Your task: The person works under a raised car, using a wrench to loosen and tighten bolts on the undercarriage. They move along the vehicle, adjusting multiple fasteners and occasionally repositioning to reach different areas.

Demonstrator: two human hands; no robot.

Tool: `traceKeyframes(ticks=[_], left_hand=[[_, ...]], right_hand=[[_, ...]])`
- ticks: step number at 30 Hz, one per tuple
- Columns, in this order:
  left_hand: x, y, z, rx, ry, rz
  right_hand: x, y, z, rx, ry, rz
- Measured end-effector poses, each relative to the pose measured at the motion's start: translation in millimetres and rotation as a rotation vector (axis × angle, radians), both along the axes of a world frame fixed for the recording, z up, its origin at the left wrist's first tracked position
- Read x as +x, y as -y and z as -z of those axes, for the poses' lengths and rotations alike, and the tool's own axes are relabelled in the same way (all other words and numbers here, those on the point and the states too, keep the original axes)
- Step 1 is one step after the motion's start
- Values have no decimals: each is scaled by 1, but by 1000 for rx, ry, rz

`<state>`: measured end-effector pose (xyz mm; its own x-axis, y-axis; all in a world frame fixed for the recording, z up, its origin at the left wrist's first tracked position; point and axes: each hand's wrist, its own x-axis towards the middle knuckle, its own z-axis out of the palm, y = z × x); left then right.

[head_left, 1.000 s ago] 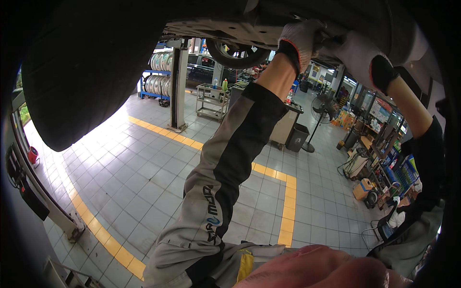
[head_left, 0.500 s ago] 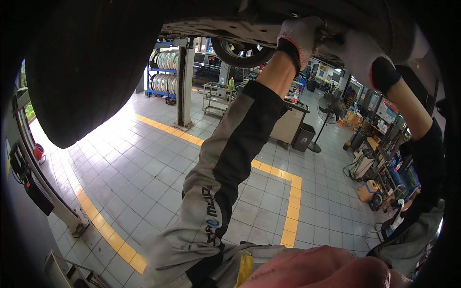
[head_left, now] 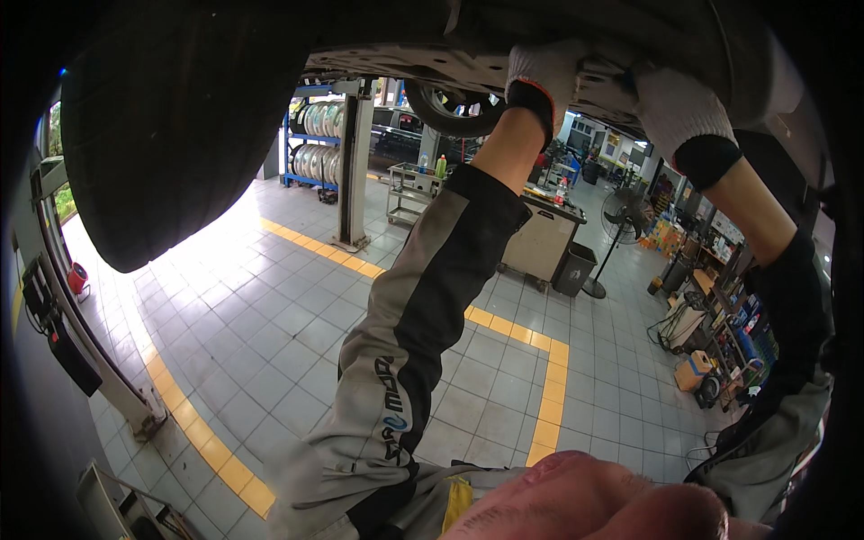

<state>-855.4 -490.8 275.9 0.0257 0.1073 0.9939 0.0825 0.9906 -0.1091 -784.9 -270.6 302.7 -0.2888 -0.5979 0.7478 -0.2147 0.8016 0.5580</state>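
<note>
Above me is the dark underside [head_left: 405, 58] of a raised car, with a tyre [head_left: 180, 135] hanging close at the left. Both arms reach up to it. My left hand [head_left: 543, 74], in a whitish knit glove with a dark cuff, is up against the underside panel; its fingers are hidden from sight. To its right, my right hand [head_left: 679, 108], gloved the same way, is raised to the underside beside a dark recess. The glove's back faces me and its fingertips are lost in shadow. Whether either hand holds anything cannot be made out.
A grey lift post [head_left: 354, 171] stands ahead, near a blue rack [head_left: 310, 139] of tyres. Farther right are a metal trolley [head_left: 411, 193], a cabinet [head_left: 537, 238], a bin [head_left: 573, 270] and a standing fan [head_left: 619, 220]. Cluttered shelves [head_left: 738, 333] line the right side.
My hands have drawn slightly apart: the left hand has shifted left along the underside, opening a wider gap to the right hand. The view has tilted a little.
</note>
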Motion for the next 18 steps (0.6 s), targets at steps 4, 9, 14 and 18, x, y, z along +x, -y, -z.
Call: traceKeyframes(ticks=[4, 9, 14, 18], left_hand=[[11, -11, 1, 58, 79, -7], [8, -9, -2, -4, 74, -263], [10, -5, -13, -80, 171, -318], [20, -6, -7, -59, 475, -393]], right_hand=[[-16, -10, -2, 203, -197, -67], [-64, 3, -12, -210, 538, -611], [-73, -6, -8, 148, -8, -375], [-45, -12, 3, 22, -118, -232]])
